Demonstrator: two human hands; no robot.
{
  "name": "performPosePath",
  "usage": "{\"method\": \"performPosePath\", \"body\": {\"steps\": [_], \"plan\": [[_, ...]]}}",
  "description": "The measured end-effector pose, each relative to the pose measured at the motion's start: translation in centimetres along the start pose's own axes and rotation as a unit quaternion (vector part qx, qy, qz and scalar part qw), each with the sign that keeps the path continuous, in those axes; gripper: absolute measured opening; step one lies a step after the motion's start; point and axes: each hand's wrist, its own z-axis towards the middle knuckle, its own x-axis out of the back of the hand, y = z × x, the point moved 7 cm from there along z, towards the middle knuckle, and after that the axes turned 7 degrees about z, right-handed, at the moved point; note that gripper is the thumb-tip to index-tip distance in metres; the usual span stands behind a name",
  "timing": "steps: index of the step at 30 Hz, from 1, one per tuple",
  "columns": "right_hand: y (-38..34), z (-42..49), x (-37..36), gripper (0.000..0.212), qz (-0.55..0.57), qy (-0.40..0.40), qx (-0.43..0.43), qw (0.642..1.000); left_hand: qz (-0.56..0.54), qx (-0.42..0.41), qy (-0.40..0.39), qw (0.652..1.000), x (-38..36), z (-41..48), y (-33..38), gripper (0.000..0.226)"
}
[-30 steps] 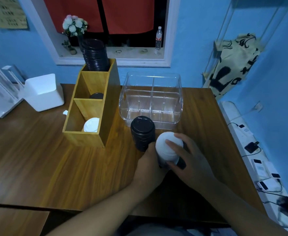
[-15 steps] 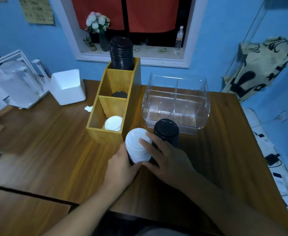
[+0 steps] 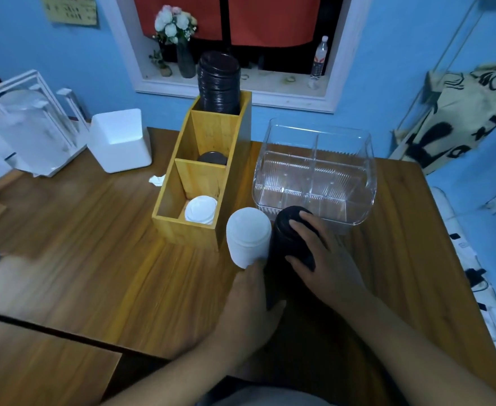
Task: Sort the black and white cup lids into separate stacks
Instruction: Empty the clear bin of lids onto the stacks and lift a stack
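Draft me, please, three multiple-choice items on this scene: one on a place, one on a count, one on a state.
1. Which compartment of the wooden organizer holds the white lids? A. nearest B. middle C. farthest
2. How many compartments has it? A. two B. four C. three
3. What is the right hand doing? A. hanging idle B. gripping the black stack C. waving in the air
Answers: 1 A, they lie in the nearest one; 2 C, two dividers make three; 3 B, its fingers curl over the stack's top.

Drinks-shop counter [image 3: 94,259], black lid stack [image 3: 284,230]
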Motion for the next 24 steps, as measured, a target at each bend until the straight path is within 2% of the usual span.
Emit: {"method": "performPosePath", "body": {"steps": [3, 6, 10, 14, 18, 24], "plan": [[0.3, -0.5, 0.2, 0.067, 0.018, 0.011, 0.002, 1.000, -0.054, -0.022, -0.033, 0.998, -1.8, 1.9, 2.3, 0.087], [0.5, -0.9, 0.9, 0.070, 0.039, 0.017, 0.006, 0.999, -0.102, 0.001, -0.033, 0.994, -2.4, 3.4, 2.5, 0.094], [0.2, -1.1, 1.2, 0.073, 0.072, 0.024, -0.009, 0.997, -0.055, 0.004, -0.002, 0.998, -2.1, 5.0, 2.3, 0.078], [-0.6, -1.1, 2.2, 0.072, 0.088, 0.025, -0.010, 0.996, -0.065, -0.002, -0.004, 0.998, -1.2, 4.1, 2.8, 0.070], [-4.1, 0.0, 4.1, 0.068, 0.085, 0.021, 0.042, 0.995, -0.092, -0.005, 0.013, 0.996, 2.1, 1.5, 2.8, 0.076], [-10.5, 5.1, 5.6, 0.069, 0.119, 0.024, 0.122, 0.985, -0.115, 0.026, 0.092, 0.989, 10.9, -0.8, 2.1, 0.077]]}}
